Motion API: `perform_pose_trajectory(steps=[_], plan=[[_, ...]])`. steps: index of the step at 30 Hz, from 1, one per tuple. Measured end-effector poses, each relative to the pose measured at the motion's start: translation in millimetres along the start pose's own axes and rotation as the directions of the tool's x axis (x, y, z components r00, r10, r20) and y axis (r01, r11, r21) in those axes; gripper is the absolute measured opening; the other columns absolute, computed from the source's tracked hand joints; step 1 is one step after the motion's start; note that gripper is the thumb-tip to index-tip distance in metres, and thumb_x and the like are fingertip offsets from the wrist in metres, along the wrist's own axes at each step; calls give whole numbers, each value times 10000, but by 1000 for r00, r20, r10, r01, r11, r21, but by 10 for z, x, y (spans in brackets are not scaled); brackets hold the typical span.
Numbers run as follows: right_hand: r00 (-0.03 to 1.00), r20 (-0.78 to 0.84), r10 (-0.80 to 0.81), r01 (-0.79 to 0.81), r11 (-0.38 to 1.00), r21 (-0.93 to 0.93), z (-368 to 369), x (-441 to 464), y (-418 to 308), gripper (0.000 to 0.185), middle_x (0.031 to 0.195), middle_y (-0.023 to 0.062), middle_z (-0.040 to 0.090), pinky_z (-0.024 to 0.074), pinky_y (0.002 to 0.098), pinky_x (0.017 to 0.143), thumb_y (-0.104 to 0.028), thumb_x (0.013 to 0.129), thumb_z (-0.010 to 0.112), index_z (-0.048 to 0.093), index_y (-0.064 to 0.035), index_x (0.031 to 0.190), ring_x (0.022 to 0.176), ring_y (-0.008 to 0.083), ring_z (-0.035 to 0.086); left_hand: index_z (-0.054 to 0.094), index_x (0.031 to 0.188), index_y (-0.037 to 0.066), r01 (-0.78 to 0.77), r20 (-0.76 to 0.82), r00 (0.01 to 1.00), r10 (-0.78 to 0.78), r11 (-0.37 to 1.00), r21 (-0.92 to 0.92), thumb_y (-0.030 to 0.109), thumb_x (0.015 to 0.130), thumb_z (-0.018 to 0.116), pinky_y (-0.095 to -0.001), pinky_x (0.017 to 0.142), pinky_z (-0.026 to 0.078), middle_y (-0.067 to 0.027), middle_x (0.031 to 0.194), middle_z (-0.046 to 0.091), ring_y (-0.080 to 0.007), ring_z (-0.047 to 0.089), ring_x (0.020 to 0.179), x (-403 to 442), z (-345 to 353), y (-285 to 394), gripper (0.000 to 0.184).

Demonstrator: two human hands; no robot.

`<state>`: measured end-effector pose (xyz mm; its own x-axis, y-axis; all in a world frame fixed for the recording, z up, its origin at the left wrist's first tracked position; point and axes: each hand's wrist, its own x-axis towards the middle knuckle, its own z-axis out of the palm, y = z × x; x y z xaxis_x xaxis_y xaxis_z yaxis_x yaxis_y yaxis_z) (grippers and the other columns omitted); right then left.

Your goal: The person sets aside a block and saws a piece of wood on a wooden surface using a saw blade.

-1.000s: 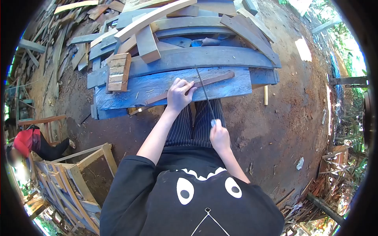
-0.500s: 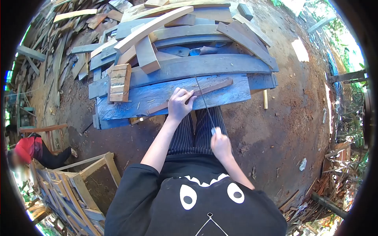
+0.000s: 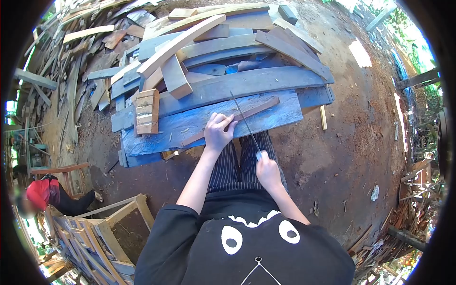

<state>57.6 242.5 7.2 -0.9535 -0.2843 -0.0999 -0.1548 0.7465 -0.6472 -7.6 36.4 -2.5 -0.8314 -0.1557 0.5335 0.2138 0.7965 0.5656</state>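
Note:
A narrow brown wooden strip (image 3: 259,108) lies at a slant on the blue-stained plank (image 3: 190,114) in front of me. My left hand (image 3: 219,130) is closed on the strip near its middle, thumb pointing toward the blade. Just right of that thumb, a handsaw (image 3: 248,127) crosses the strip, its thin blade seen nearly edge-on. My right hand (image 3: 269,172) is wrapped round the saw's pale handle, close to my thighs. The far end of the blade reaches past the strip over the plank. How deep any cut goes is too small to tell.
Curved boards (image 3: 237,84) and loose offcuts are piled behind the plank. A block of stacked wood pieces (image 3: 147,111) stands at its left end. A wooden frame (image 3: 114,218) is at lower left, near a person in red (image 3: 45,192). Scrap wood (image 3: 71,61) covers the ground at upper left.
My right hand has pushed the saw slightly forward, away from me, across the strip. My left hand keeps its hold. The whole view has shifted a little.

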Motion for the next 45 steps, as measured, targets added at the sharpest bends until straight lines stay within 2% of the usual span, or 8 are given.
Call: perform_pose_trajectory(steps=[4,5,11,19,25,30,39,45], plan=[[999,-9,39,-39,998,-40,204,361,-186,115,652,249,612,497,526,531,-103,889,476,447,2,926,609,429,620,733,859,67,28,-8,1000,-27,1000,15,134,680,763,-329,629,489,-24,713,597,-212,560,712,0,13,10,194],[999,-38,-13,13,1000,-3,219,337,-115,105,624,244,603,498,523,515,-90,887,479,455,2,932,591,424,618,735,858,75,31,1,1000,-31,999,25,141,681,763,-328,627,489,-21,712,595,-209,560,711,-6,-5,17,191],[995,92,31,-29,999,-19,-71,-329,69,118,611,253,586,486,536,524,-72,869,493,468,3,957,601,427,620,736,856,79,44,7,999,-44,999,22,140,681,762,-330,626,489,-22,709,588,-209,560,710,-4,-3,12,187],[999,-33,-5,5,1000,5,228,453,-153,101,617,253,590,491,532,517,-72,878,485,463,1,944,606,432,619,734,849,76,41,6,999,-41,999,22,148,682,762,-326,629,492,-19,711,594,-207,559,712,9,-10,-6,184],[998,63,23,-22,999,-24,-69,-261,15,76,601,249,581,486,513,495,-52,875,487,460,-1,924,589,421,618,735,848,79,48,1,999,-48,999,20,153,681,765,-322,628,489,-16,710,594,-204,555,714,-10,-2,16,185],[998,-18,-57,57,998,4,191,447,-94,85,610,258,584,487,524,513,-48,876,480,462,5,941,601,429,618,736,849,80,31,2,1000,-31,999,11,151,683,764,-320,628,489,-18,711,595,-202,552,708,-11,11,-22,182],[993,105,61,-59,998,-22,-164,-346,13,122,618,257,587,482,526,516,-62,879,492,459,12,970,602,439,612,744,864,81,52,-5,999,-52,999,17,141,674,779,-318,623,486,-32,709,605,-206,561,695,-12,5,-4,203],[1000,3,-27,27,999,19,171,509,-156,96,628,263,590,483,520,517,-69,890,474,448,17,923,602,441,610,745,860,83,50,-5,999,-49,999,18,146,672,782,-316,612,485,-28,709,607,-203,559,687,-10,-11,13,202]])
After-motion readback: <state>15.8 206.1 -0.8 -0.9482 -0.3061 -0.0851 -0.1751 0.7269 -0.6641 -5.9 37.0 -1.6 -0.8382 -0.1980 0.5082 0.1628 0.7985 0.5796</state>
